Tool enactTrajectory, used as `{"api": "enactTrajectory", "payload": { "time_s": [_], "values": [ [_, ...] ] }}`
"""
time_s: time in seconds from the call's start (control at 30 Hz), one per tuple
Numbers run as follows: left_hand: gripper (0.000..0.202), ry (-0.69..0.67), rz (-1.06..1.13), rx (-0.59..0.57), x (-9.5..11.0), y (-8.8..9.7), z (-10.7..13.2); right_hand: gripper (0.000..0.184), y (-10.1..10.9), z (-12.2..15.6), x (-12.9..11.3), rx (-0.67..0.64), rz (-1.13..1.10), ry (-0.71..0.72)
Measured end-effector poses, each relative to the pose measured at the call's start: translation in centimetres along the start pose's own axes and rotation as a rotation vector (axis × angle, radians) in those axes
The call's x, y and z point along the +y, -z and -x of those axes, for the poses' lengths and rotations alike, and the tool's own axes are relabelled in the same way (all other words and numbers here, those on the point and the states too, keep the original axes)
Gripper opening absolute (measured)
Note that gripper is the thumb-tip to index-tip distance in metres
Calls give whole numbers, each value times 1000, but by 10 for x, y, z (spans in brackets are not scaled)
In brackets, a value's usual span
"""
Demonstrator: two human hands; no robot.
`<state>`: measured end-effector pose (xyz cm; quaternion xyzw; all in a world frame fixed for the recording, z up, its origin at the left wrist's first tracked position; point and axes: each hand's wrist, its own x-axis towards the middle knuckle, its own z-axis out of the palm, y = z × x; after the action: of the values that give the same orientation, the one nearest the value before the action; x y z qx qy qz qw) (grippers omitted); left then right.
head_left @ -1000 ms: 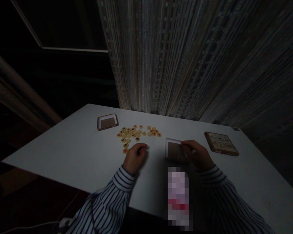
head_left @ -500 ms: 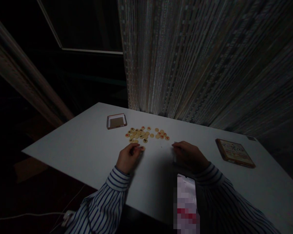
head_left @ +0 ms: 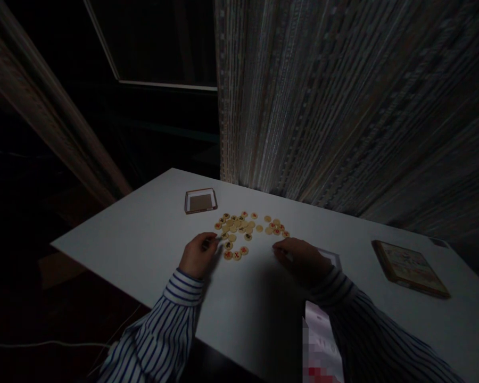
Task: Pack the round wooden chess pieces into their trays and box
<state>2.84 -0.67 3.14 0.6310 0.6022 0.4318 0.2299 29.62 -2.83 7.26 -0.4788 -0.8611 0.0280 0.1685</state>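
Several small round yellow game discs (head_left: 245, 229) with red or dark marks lie scattered on the white table (head_left: 143, 239). My left hand (head_left: 198, 255) rests at the near left edge of the heap, fingers curled, its fingertips pinched at a disc. My right hand (head_left: 301, 258) lies knuckles up just right of the heap, fingers bent toward the discs. A white-rimmed box half (head_left: 330, 256) peeks out from behind my right hand. Whether either hand grips anything is too dark to tell.
A small open box half (head_left: 200, 201) with a brown inside sits at the table's far left. A flat brown printed box lid (head_left: 410, 267) lies at the right. A curtain of hanging strands (head_left: 343, 106) drops behind the table. The table's near-left edge meets dark floor.
My right hand left the box half and slid left toward the discs. My left hand moved forward to the heap's edge. The camera view shifted left.
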Motion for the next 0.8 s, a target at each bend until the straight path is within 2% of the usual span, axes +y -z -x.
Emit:
{"api": "enactTrajectory", "payload": {
  "time_s": [0.2,0.33,0.53,0.67,0.8],
  "values": [
    [22,-65,-123,-43,-8,-2,-14,25,-11,-23,-5,-119,73,15],
    [22,-77,-145,-28,-17,-7,-21,25,-17,-37,-13,-185,119,13],
    [22,-90,-136,-16,-29,-13,-19,25,-26,-58,-29,-223,133,-55],
    [22,-145,-188,-22,-31,-16,-17,25,-30,-76,-40,-289,109,-126],
    [26,-196,-218,-15,-34,-19,-16,26,-35,-93,-50,-302,102,-145]
  ]
}}
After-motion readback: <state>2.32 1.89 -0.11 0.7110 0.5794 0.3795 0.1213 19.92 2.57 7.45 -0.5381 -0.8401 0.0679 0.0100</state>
